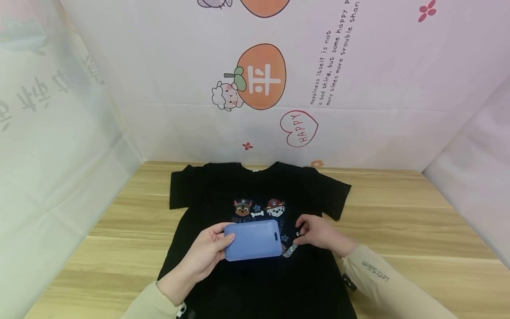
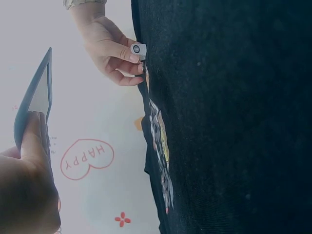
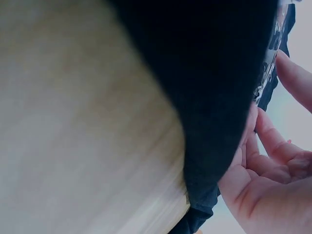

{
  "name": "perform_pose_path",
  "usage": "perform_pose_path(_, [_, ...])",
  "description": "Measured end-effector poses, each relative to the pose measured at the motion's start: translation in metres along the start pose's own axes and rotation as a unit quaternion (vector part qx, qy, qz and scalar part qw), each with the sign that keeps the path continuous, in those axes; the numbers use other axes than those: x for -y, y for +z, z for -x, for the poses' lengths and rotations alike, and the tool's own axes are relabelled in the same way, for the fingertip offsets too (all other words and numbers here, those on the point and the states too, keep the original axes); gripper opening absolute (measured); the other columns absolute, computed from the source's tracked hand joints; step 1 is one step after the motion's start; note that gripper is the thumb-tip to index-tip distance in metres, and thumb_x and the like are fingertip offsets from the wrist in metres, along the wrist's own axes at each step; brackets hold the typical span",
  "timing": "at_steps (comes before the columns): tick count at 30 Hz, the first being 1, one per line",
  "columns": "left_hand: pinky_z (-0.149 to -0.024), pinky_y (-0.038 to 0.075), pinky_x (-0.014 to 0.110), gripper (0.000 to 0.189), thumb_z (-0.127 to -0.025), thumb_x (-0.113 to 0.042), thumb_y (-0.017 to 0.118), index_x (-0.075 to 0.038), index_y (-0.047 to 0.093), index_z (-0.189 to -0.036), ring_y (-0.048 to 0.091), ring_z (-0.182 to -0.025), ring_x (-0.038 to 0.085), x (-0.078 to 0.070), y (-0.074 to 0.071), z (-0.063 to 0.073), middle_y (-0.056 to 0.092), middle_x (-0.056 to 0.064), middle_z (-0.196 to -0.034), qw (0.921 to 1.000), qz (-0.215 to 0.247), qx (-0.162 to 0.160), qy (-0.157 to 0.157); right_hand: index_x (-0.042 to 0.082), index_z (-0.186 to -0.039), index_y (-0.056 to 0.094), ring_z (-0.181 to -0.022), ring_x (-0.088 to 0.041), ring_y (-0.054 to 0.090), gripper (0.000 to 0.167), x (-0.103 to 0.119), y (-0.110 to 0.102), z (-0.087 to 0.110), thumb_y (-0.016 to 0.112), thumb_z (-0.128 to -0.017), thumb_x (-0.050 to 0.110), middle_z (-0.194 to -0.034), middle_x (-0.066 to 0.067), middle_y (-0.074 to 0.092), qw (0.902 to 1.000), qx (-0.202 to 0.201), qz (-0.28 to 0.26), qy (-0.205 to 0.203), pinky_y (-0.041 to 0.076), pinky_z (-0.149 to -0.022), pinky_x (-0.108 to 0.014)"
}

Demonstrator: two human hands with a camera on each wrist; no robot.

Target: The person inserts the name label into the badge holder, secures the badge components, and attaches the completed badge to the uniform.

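Observation:
A blue card holder [image 1: 251, 241] with a slot at its right end is held flat above the shirt by my left hand [image 1: 209, 248], thumb on top and fingers beneath. To its right, my right hand [image 1: 320, 232] pinches a small clear strap [image 1: 290, 251] with a snap button. In the left wrist view the strap's snap end [image 2: 138, 49] shows at the fingertips, and the card holder [image 2: 30, 97] appears edge-on. The strap and the holder are close together in the head view; whether they touch I cannot tell.
A black T-shirt [image 1: 215, 195] with cartoon dogs on its chest lies spread on the wooden table [image 1: 398, 212]. Printed white cloth [image 1: 179, 79] hangs behind and at both sides.

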State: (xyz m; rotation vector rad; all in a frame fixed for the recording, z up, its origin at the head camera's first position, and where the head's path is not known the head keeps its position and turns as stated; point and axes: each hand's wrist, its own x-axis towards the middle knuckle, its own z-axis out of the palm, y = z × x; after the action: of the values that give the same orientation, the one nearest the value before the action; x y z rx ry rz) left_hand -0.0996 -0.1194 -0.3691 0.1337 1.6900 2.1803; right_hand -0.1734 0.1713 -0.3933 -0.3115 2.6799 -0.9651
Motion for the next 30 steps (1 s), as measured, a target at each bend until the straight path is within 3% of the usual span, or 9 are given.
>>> perform_pose_path(7, [-0.081, 0.056, 0.028, 0.038, -0.098, -0.007, 0.048, 0.011, 0.04, -0.13, 0.067, -0.088, 0.009, 0.0009, -0.0004, 0.0001, 0.071, 0.0, -0.098, 1.0, 0.005, 0.003, 0.0, 0.005, -0.095, 0.057, -0.062, -0.014, 0.048, 0.033, 0.0016, 0.0029, -0.0005, 0.08, -0.071, 0.005, -0.072, -0.002, 0.052, 0.9998, -0.002, -0.019, 0.006, 0.043, -0.056, -0.026])
perform_pose_path(13, [-0.081, 0.056, 0.028, 0.039, -0.098, -0.008, 0.048, 0.011, 0.039, -0.131, 0.067, -0.088, 0.008, 0.0012, -0.0002, 0.0004, 0.071, 0.0, -0.098, 1.0, 0.005, 0.001, 0.0, 0.0, -0.102, 0.055, -0.065, -0.015, 0.049, 0.038, -0.001, 0.0026, 0.0011, 0.078, -0.072, 0.001, -0.076, -0.004, 0.051, 0.9962, 0.015, -0.08, -0.032, 0.045, -0.057, -0.027])
perform_pose_path(20, [-0.081, 0.055, 0.029, 0.039, -0.098, -0.007, 0.047, 0.012, 0.039, -0.131, 0.067, -0.089, 0.009, 0.0019, -0.0007, 0.0007, 0.07, 0.001, -0.099, 1.0, 0.006, 0.001, 0.0, -0.003, -0.103, 0.056, -0.072, -0.016, 0.057, 0.033, -0.0052, 0.0018, 0.0022, 0.075, -0.077, 0.004, -0.085, -0.008, 0.057, 0.9898, 0.033, -0.123, -0.064, 0.051, -0.066, -0.029])
perform_pose_path(24, [-0.081, 0.056, 0.029, 0.038, -0.098, -0.006, 0.048, 0.012, 0.039, -0.131, 0.067, -0.088, 0.009, 0.0018, -0.0005, 0.0007, 0.071, 0.001, -0.098, 1.0, 0.009, -0.003, 0.0, -0.007, -0.103, 0.055, -0.074, -0.016, 0.059, 0.031, -0.0059, -0.0002, 0.002, 0.072, -0.08, 0.004, -0.083, -0.008, 0.06, 0.9835, 0.054, -0.15, -0.085, 0.053, -0.068, -0.028])
perform_pose_path(30, [-0.082, 0.055, 0.029, 0.039, -0.099, -0.007, 0.047, 0.012, 0.038, -0.131, 0.067, -0.089, 0.009, 0.0012, -0.0006, 0.0012, 0.071, 0.001, -0.098, 1.0, 0.01, -0.002, 0.001, -0.013, -0.108, 0.049, -0.08, -0.015, 0.064, 0.029, -0.0037, -0.0047, 0.0041, 0.062, -0.086, 0.001, -0.081, -0.007, 0.061, 0.9652, 0.102, -0.224, -0.088, 0.058, -0.075, -0.031])
